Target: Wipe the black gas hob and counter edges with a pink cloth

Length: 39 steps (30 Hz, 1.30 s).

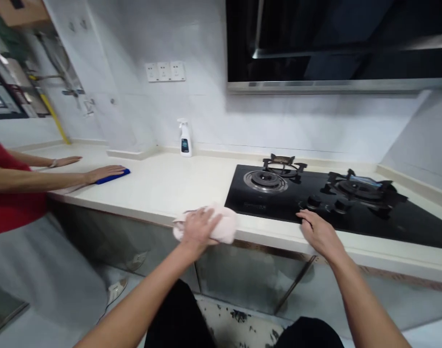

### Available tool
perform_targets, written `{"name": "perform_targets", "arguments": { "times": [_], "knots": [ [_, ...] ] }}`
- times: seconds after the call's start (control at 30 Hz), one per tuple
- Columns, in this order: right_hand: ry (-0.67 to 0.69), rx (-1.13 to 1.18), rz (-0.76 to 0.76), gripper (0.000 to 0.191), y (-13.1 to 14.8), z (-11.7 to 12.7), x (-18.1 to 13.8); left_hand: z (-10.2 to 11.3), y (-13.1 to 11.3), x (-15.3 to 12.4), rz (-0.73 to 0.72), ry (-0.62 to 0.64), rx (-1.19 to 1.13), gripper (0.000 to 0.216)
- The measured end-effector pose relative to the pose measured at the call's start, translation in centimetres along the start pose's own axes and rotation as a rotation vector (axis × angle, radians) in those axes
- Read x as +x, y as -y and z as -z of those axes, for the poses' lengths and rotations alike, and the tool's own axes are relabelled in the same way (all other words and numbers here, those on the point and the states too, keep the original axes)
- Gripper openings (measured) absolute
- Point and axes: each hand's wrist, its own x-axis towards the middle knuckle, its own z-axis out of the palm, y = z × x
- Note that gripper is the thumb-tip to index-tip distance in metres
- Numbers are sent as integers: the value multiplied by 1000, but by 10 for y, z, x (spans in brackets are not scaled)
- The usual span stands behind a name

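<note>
At the far left, a co-worker in a red top [10,193] stands at the bench [170,186]. One of the co-worker's hands [66,161] lies flat on the surface, and the other [105,174] rests palm-down on a blue cloth [115,177].

Beyond the person's left hand [197,229], a white spray bottle [185,140] stands upright against the wall. The left hand lies palm-down on a pale pink cloth [226,224], with the fingers spread. The cloth sits on the bench near the front edge, just left of the hob and partly bunched beneath the palm. Whether the fingers also grip the fabric cannot be determined.

Handling note: the cloth appears light, soft and easily deformed. It is best controlled by palm pressure or by gathering a fold in the fingers.

To the right, a black glass gas hob [251,205] lies just beyond the person's right hand [320,234]. This hand is open, holds nothing, and rests on the bench edge just in front of the control knobs [314,202].
</note>
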Motion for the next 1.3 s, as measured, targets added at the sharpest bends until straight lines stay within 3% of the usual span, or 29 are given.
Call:
{"name": "perform_targets", "arguments": {
  "times": [0.1, 0.17, 0.23, 0.33, 0.47, 0.6, 0.73, 0.8, 0.87, 0.97, 1.13, 1.23, 1.3],
  "knots": [
    [-41, -133, -113, 53, 5, -7, 1, 12, 62, -14, 126, 12, 115, 74],
    [-34, -217, -183, 55, 6, -10, 1, 18, 90, -22, 186, -7, 180, 72],
    [-5, -249, -193, 56, 6, -12, -1, 22, 104, -27, 215, -13, 223, 71],
    [6, -186, -80, 56, 9, -11, -3, 22, 98, -27, 229, -4, 266, 70],
    [8, -64, 37, 53, 14, -7, -4, 18, 46, -12, 154, 1, 222, 71],
    [47, 11, 81, 50, 16, -1, -3, 10, -43, 15, 14, 9, 84, 78],
    [28, 61, 77, 47, 17, 3, -3, 1, -135, 44, -221, 1, -27, 83],
    [22, 83, 73, 47, 17, 5, -3, -2, -164, 54, -291, -18, -37, 82],
    [24, 97, 65, 47, 17, 6, -3, -3, -173, 59, -331, -44, -50, 78],
    [28, 101, 55, 47, 18, 7, -3, -3, -151, 54, -353, -48, -78, 75],
    [22, 109, 42, 48, 21, 7, -4, 4, -58, 29, -173, -10, 10, 77],
    [0, 135, 40, 47, 22, 7, -4, 17, -3, 23, -78, 14, 14, 57],
    [-5, 164, 32, 46, 23, 8, -4, 27, 21, 25, 25, 6, -82, 41]
  ]
}}
